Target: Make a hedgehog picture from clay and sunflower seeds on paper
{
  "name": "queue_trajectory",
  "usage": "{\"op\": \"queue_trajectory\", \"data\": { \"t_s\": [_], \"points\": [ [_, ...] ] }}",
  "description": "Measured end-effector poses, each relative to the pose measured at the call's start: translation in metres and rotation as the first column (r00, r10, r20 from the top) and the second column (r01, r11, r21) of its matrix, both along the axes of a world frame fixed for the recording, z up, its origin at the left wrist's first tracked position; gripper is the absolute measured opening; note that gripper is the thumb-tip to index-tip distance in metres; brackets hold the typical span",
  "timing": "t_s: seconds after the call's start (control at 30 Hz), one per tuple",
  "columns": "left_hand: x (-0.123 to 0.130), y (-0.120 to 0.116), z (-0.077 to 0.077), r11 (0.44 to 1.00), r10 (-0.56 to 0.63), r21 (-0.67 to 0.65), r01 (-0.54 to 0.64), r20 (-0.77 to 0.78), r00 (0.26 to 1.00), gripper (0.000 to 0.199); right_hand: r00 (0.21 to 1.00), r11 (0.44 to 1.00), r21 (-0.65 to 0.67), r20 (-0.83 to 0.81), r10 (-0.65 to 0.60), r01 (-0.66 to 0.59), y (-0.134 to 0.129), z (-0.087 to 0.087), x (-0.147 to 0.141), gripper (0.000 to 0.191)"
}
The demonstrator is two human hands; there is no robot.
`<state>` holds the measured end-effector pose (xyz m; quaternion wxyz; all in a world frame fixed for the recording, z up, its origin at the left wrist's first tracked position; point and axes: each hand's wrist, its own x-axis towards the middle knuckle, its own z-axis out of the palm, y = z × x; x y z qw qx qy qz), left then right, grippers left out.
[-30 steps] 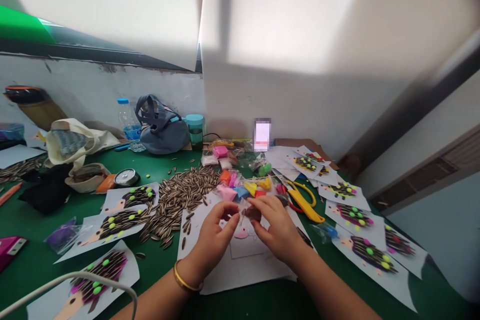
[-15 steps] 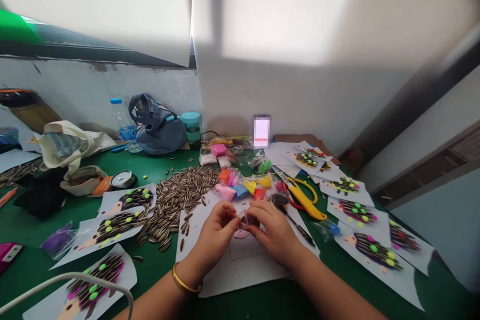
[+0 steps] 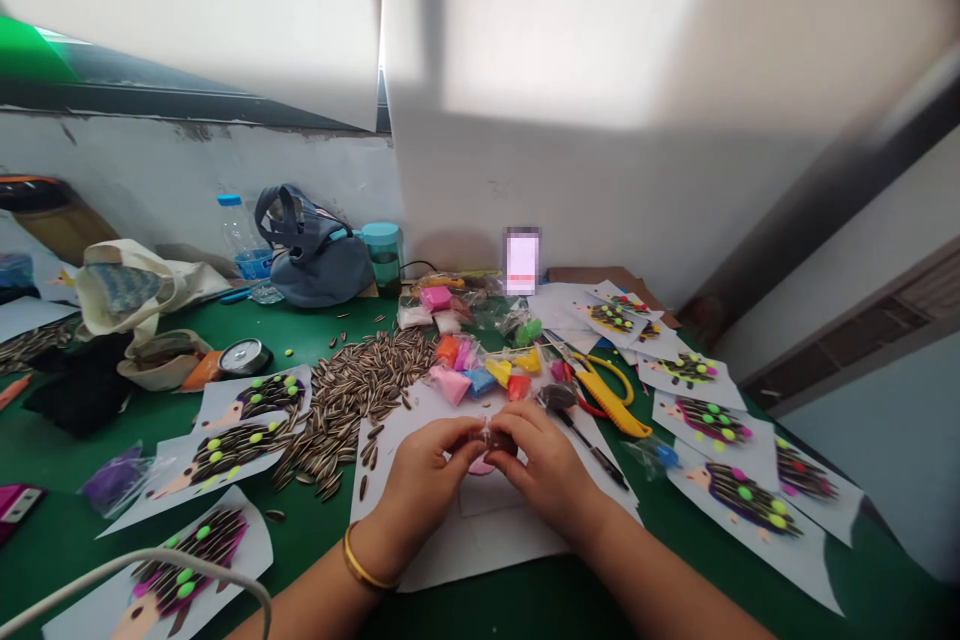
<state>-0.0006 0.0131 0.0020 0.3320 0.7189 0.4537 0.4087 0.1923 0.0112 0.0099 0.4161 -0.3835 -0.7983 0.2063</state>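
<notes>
A: Straight to the left hand (image 3: 424, 470)! Thumb and fingertips drawn together, pinching the clear end of a packet (image 3: 501, 441). And the right?

B: Right hand (image 3: 551, 460) is curled in, thumb and fingers clamped on the brown, filled part. Hardly a gap between the two hands!

A: What's crowding them?

B: Plenty! Seeds (image 3: 360, 385) heaped off the left hand, a few spilling over the left edge of the paper (image 3: 442, 565). Clay packs (image 3: 480, 380) bunched at its far edge. A pen (image 3: 600, 450) lies along its right edge, near the right hand, with a yellow cutter (image 3: 611, 405) beyond.

A: Out wide?

B: Hedgehog cards (image 3: 754, 505) line the right edge of the tabletop (image 3: 315, 515), and a pale cable (image 3: 150, 555) cuts across a left card (image 3: 169, 570) toward the near left corner. Bag (image 3: 322, 265) and phone (image 3: 522, 262) at the far edge!

A: Anything blocked?

B: Yes, the fingers partly hide a pink piece (image 3: 480, 466) on the paper.

A: And the packet's exact spot?

B: Between both sets of fingertips, over the paper's far half, just beyond that pink piece as we see it. Whether it touches the paper, I can't tell.
</notes>
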Motion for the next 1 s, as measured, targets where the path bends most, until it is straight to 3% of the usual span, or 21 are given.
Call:
{"op": "queue_trajectory", "data": {
  "t_s": [0.2, 0.5, 0.7, 1.0],
  "points": [
    [0.0028, -0.0007, -0.0063, 0.998, 0.065, 0.001, -0.066, 0.144, 0.987, 0.009, 0.999, 0.998, -0.060, 0.036, 0.000, 0.002, -0.0013, 0.0044, -0.0027, 0.015],
    [-0.0021, 0.0017, -0.0023, 0.993, 0.016, 0.120, -0.004, -0.103, 0.995, 0.015, 0.987, 0.998, 0.027, 0.147, -0.060, 0.056, -0.0010, -0.0032, -0.0032, 0.009],
    [-0.0002, 0.0025, -0.0035, 0.990, 0.017, 0.143, -0.009, -0.054, 0.998, 0.009, 0.981, 0.998, 0.032, 0.181, -0.066, 0.061, -0.0030, -0.0043, -0.0046, 0.011],
    [-0.0001, -0.0049, 0.0016, 0.939, 0.110, 0.338, -0.070, -0.102, 0.989, 0.008, 0.984, 0.997, -0.027, 0.163, -0.067, 0.073, -0.0031, 0.0005, -0.0015, 0.014]
  ]
}}
